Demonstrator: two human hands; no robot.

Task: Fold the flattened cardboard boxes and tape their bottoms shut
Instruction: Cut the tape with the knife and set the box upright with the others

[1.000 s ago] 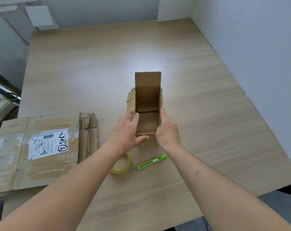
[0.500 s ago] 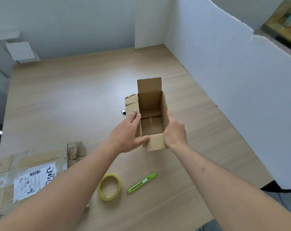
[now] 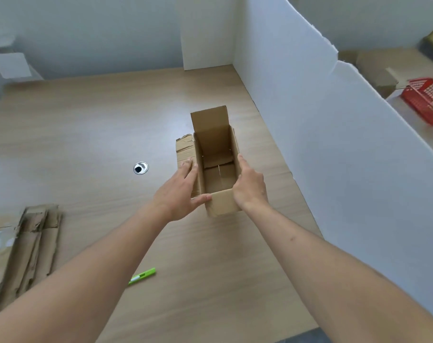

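- Box [image 3: 219, 167] had slid farther across the worktop [image 3: 86, 134], both my hands clasping it.
- Left hand [image 3: 183, 191], right hand [image 3: 250, 186]: fingers fairly straight, pressing its sides.
- Folded; likely being set aside.

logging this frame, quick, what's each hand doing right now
Left hand: open, straight fingers pressed flat against the left side of the small cardboard box.
Right hand: open, straight fingers pressed against the box's right side.
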